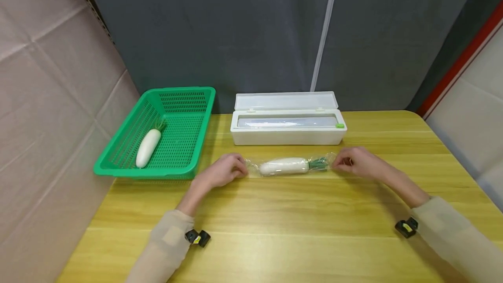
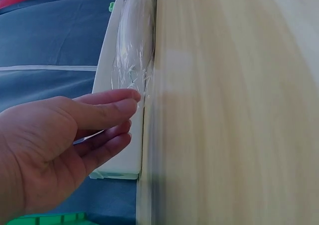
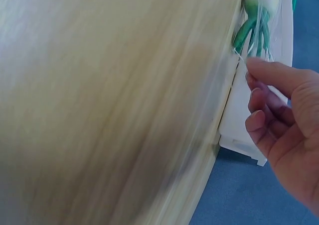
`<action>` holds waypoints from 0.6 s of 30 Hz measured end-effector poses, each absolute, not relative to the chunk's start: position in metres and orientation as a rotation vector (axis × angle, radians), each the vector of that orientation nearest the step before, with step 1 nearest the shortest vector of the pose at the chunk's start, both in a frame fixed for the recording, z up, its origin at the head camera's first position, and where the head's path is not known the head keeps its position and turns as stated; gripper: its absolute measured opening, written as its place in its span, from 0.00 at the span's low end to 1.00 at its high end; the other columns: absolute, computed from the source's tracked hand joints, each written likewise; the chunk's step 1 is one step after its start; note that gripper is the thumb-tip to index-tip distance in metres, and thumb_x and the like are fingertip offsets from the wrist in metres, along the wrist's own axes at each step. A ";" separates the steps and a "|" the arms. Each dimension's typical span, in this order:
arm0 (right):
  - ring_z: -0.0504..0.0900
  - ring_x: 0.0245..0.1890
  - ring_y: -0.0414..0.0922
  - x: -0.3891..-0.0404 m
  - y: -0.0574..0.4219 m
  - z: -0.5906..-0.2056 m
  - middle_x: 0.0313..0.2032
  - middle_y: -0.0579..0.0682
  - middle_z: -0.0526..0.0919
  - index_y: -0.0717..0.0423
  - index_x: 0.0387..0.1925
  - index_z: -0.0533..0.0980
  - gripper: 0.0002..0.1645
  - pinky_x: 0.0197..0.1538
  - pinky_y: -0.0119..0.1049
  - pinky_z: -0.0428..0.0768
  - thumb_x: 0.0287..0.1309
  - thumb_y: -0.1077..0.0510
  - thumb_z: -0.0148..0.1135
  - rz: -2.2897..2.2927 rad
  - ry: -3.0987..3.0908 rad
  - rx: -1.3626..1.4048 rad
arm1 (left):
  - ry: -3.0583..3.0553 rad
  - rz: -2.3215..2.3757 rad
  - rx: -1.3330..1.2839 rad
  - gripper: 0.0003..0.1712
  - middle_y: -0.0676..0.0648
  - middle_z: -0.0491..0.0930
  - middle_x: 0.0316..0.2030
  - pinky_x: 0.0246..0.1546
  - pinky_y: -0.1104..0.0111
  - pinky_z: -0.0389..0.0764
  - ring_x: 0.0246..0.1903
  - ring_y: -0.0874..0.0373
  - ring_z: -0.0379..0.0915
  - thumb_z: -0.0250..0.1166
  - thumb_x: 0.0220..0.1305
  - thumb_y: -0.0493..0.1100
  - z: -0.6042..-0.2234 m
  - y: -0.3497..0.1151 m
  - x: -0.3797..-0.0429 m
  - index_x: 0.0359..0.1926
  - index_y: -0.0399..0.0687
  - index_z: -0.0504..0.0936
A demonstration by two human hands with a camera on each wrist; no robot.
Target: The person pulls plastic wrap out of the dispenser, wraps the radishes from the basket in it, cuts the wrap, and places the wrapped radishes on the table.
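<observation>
A white radish [image 1: 284,166] with short green stems lies across the table, wrapped in clear plastic film [image 1: 253,167] that is gathered at both ends. My left hand [image 1: 229,169] pinches the film between thumb and forefinger beyond the radish's white tip. At the opposite end, past the green stems [image 3: 255,31], my right hand [image 1: 355,162] pinches the other end of the film, its remaining fingers loosely bent. In the left wrist view the film [image 2: 130,75] runs crinkled from the fingertips up over the radish.
Behind the radish stands a white cling film box [image 1: 288,134], its lid [image 1: 287,100] raised, with a green slider [image 1: 339,125] at its right. A green basket [image 1: 200,143] at the left holds another white radish [image 1: 148,147]. A dark curtain [image 1: 220,34] hangs behind the wooden table [image 1: 275,248].
</observation>
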State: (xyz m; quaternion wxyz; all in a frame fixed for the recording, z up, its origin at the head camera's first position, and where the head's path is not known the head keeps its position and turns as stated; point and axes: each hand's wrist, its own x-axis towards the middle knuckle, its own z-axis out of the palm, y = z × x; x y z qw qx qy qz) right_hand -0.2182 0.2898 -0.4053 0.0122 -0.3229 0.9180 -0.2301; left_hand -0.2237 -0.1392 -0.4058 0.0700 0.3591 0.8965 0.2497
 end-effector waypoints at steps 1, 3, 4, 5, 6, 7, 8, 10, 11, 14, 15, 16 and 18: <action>0.77 0.30 0.35 -0.218 0.289 -0.406 0.32 0.40 0.85 0.51 0.31 0.87 0.08 0.33 0.34 0.78 0.55 0.68 0.73 -0.718 2.879 -0.989 | 2.704 0.749 1.071 0.07 0.42 0.84 0.44 0.53 0.62 0.80 0.48 0.48 0.80 0.68 0.63 0.28 -0.405 -0.138 -0.224 0.40 0.38 0.90; 0.78 0.30 0.37 -0.217 0.287 -0.406 0.32 0.41 0.85 0.51 0.30 0.86 0.09 0.33 0.35 0.79 0.54 0.68 0.73 -0.713 2.914 -0.963 | 2.717 0.744 1.035 0.08 0.42 0.84 0.45 0.53 0.62 0.81 0.49 0.48 0.80 0.67 0.63 0.28 -0.406 -0.136 -0.224 0.40 0.38 0.90; 0.80 0.31 0.39 -0.217 0.286 -0.407 0.32 0.42 0.85 0.52 0.30 0.86 0.09 0.35 0.37 0.80 0.53 0.69 0.73 -0.711 2.933 -0.958 | 2.727 0.732 1.024 0.08 0.42 0.84 0.45 0.53 0.62 0.81 0.49 0.48 0.80 0.67 0.63 0.28 -0.406 -0.135 -0.224 0.40 0.38 0.90; 0.81 0.32 0.40 -0.216 0.286 -0.407 0.32 0.42 0.86 0.52 0.30 0.86 0.09 0.36 0.38 0.81 0.53 0.69 0.73 -0.708 2.948 -0.960 | 2.735 0.727 1.014 0.08 0.42 0.84 0.45 0.53 0.62 0.81 0.50 0.48 0.80 0.67 0.64 0.28 -0.406 -0.135 -0.224 0.40 0.39 0.90; 0.81 0.33 0.41 -0.216 0.285 -0.408 0.32 0.42 0.86 0.52 0.30 0.86 0.09 0.36 0.39 0.82 0.53 0.69 0.73 -0.705 2.959 -0.961 | 2.743 0.721 1.012 0.08 0.42 0.84 0.45 0.53 0.62 0.81 0.50 0.48 0.80 0.67 0.64 0.28 -0.406 -0.134 -0.224 0.41 0.39 0.90; 0.82 0.33 0.41 -0.216 0.285 -0.408 0.32 0.42 0.86 0.52 0.30 0.86 0.08 0.36 0.40 0.82 0.53 0.69 0.73 -0.711 2.962 -0.962 | 2.751 0.716 1.013 0.08 0.42 0.85 0.45 0.53 0.61 0.81 0.50 0.48 0.80 0.66 0.64 0.29 -0.407 -0.134 -0.224 0.42 0.39 0.90; 0.81 0.32 0.41 -0.216 0.285 -0.408 0.32 0.42 0.86 0.52 0.31 0.86 0.08 0.36 0.39 0.82 0.54 0.68 0.73 -0.719 2.963 -0.959 | 2.756 0.721 1.011 0.08 0.42 0.85 0.46 0.53 0.61 0.81 0.50 0.48 0.81 0.66 0.65 0.29 -0.407 -0.134 -0.224 0.43 0.39 0.89; 0.81 0.32 0.39 -0.215 0.286 -0.407 0.32 0.42 0.86 0.52 0.32 0.86 0.08 0.36 0.37 0.81 0.55 0.68 0.73 -0.748 2.952 -0.953 | 2.755 0.750 1.019 0.09 0.41 0.86 0.46 0.53 0.61 0.81 0.49 0.48 0.82 0.66 0.66 0.30 -0.408 -0.135 -0.223 0.46 0.37 0.88; 0.80 0.32 0.38 -0.214 0.287 -0.406 0.33 0.42 0.86 0.53 0.32 0.86 0.07 0.35 0.36 0.80 0.55 0.68 0.73 -0.764 2.945 -0.951 | 2.748 0.776 1.015 0.10 0.41 0.86 0.46 0.52 0.61 0.81 0.48 0.49 0.82 0.66 0.66 0.31 -0.407 -0.135 -0.222 0.47 0.37 0.87; 0.77 0.30 0.35 -0.212 0.290 -0.403 0.32 0.42 0.85 0.55 0.33 0.85 0.07 0.33 0.33 0.78 0.56 0.68 0.72 -0.813 2.928 -0.934 | 2.718 0.869 1.003 0.13 0.42 0.86 0.45 0.50 0.63 0.82 0.45 0.52 0.82 0.65 0.68 0.33 -0.406 -0.138 -0.220 0.52 0.35 0.84; 0.77 0.30 0.35 -0.212 0.290 -0.402 0.32 0.42 0.85 0.55 0.34 0.85 0.06 0.33 0.32 0.78 0.56 0.69 0.72 -0.827 2.931 -0.933 | 2.711 0.896 0.994 0.14 0.43 0.85 0.45 0.49 0.64 0.82 0.44 0.54 0.81 0.65 0.68 0.33 -0.405 -0.138 -0.220 0.53 0.36 0.84; 0.77 0.29 0.34 -0.212 0.291 -0.401 0.31 0.41 0.85 0.56 0.34 0.85 0.06 0.32 0.32 0.78 0.56 0.69 0.72 -0.838 2.940 -0.937 | 2.712 0.915 0.987 0.14 0.44 0.85 0.44 0.47 0.65 0.82 0.43 0.55 0.80 0.65 0.68 0.34 -0.404 -0.139 -0.219 0.54 0.36 0.83; 0.77 0.28 0.35 -0.211 0.291 -0.400 0.30 0.41 0.83 0.56 0.33 0.84 0.06 0.31 0.32 0.78 0.56 0.68 0.72 -0.862 2.973 -0.951 | 2.723 0.949 0.975 0.14 0.47 0.82 0.43 0.44 0.66 0.81 0.40 0.57 0.77 0.65 0.69 0.36 -0.403 -0.140 -0.218 0.54 0.38 0.83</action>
